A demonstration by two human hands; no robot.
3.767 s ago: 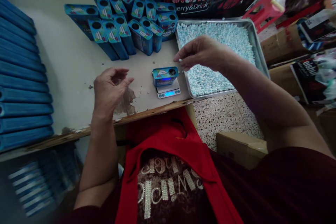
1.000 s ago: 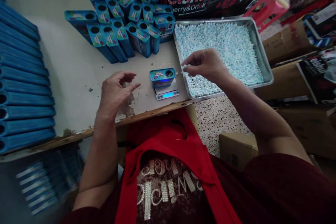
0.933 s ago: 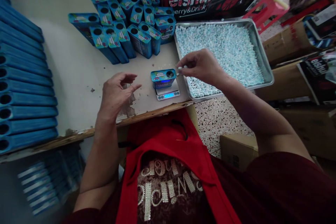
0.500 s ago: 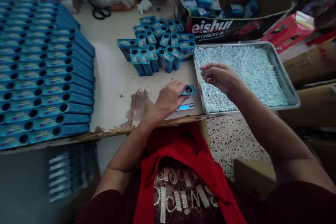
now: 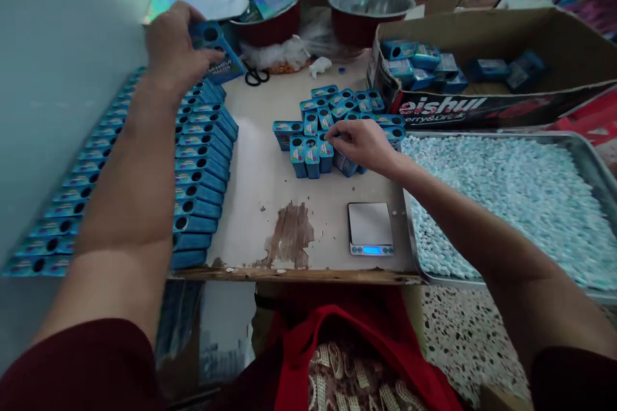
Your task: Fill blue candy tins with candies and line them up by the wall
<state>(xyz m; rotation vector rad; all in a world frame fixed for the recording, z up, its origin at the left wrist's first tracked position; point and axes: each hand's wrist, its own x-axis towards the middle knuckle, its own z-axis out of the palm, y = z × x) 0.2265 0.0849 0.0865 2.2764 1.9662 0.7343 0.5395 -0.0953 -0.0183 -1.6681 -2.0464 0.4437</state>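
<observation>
At the far left my left hand (image 5: 176,45) is closed round a blue candy box (image 5: 226,64) with a dark round hole in its top, held tilted above the end of the stacked rows. My right hand (image 5: 364,141) is over a cluster of upright blue boxes (image 5: 312,157), its fingers bent with a gap between them. Its fingertips are close to the box tops; whether they touch one I cannot tell. Near the table edge lies a small digital scale (image 5: 370,225), its blue display lit and its plate bare. The metal tray (image 5: 409,231) beside it holds many pale blue and white candies.
Long rows of blue boxes (image 5: 197,205) cover the table's left side. An open carton (image 5: 482,109) with several boxes stands at the back right. Scissors (image 5: 256,76), a plastic bag (image 5: 279,54) and a metal bowl (image 5: 371,6) are at the back.
My left hand has carried the box from the scale to the far left rows. My right hand has gone from above the tray to the box cluster. The view has shifted.
</observation>
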